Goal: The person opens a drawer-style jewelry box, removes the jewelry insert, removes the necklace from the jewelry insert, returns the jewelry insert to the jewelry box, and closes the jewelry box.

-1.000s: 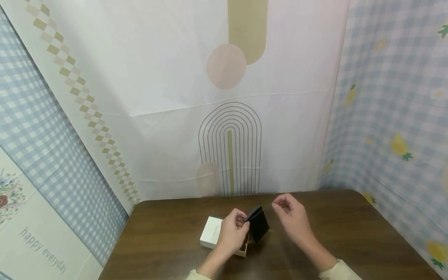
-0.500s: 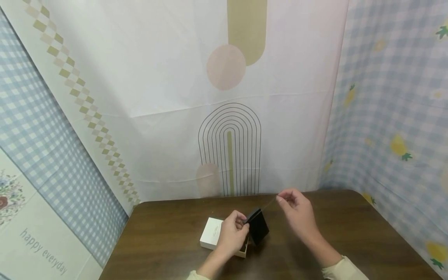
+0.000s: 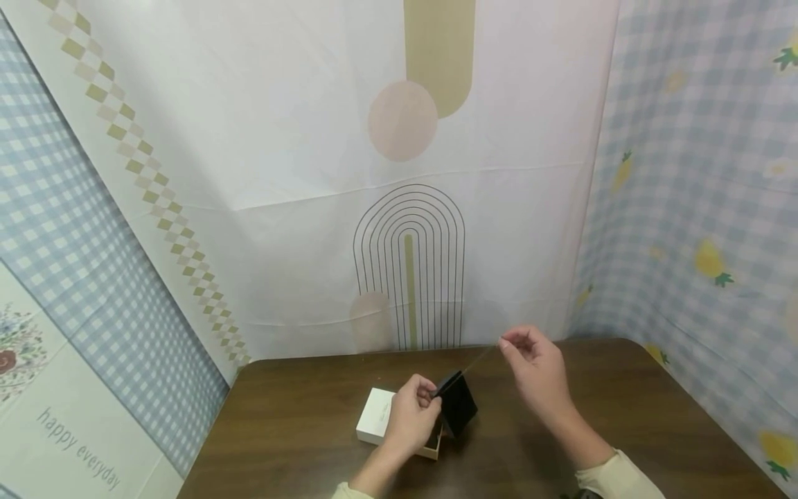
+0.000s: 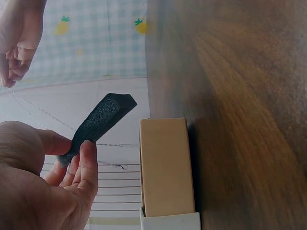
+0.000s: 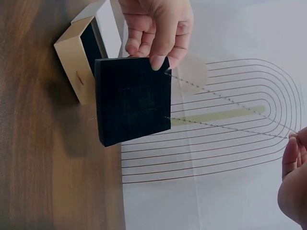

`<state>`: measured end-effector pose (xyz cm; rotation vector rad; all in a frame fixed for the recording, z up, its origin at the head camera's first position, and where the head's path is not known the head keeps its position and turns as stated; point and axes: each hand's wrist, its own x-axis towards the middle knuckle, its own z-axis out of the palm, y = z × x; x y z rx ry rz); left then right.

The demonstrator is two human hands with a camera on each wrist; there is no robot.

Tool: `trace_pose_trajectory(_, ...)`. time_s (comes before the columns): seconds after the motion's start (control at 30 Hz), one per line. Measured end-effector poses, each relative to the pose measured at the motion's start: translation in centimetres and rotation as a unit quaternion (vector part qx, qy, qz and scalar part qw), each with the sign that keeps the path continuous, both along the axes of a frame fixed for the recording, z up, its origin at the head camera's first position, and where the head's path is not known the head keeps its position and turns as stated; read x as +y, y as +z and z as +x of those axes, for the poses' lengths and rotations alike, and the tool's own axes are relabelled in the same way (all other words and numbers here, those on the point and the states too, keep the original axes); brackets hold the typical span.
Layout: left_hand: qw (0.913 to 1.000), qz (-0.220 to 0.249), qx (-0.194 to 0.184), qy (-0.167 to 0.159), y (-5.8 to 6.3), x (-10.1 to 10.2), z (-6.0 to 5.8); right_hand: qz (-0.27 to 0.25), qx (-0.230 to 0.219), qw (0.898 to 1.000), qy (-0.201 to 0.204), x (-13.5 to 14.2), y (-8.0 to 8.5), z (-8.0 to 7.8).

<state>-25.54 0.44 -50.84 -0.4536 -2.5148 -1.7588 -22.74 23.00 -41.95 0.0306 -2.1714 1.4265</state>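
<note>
My left hand [image 3: 411, 416] pinches a square black foam pad [image 5: 134, 100] by one edge, thumb on one face and fingers behind. The pad stands tilted above the table. A thin chain necklace [image 5: 206, 90] runs from the pad's edge as two taut strands. My right hand [image 3: 539, 374] holds the far end of the chain between thumb and fingertips, higher and to the right of the pad. Below the left hand lies a small box: a tan drawer [image 4: 165, 167] slid partly out of its white sleeve [image 3: 376, 412]. In the left wrist view, a loose chain end dangles beside the pad.
The brown wooden table [image 3: 280, 430] carries the box at its middle. A white printed cloth [image 3: 299, 263] hangs along the back edge, and checked cloths hang at the left and right sides.
My right hand has moved up and to the right, away from the pad, and a longer stretch of chain now shows. The left hand and pad have barely moved.
</note>
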Motion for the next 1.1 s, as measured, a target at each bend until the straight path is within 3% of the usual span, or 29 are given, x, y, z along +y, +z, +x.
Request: trace_pose_trajectory(1.1, 0.9999, 0.004, -0.008, 0.013, -0.5, -0.3, -0.1, -0.069, 0.098, 0.992, -0.032, 0.9, 1.7, -0.6)
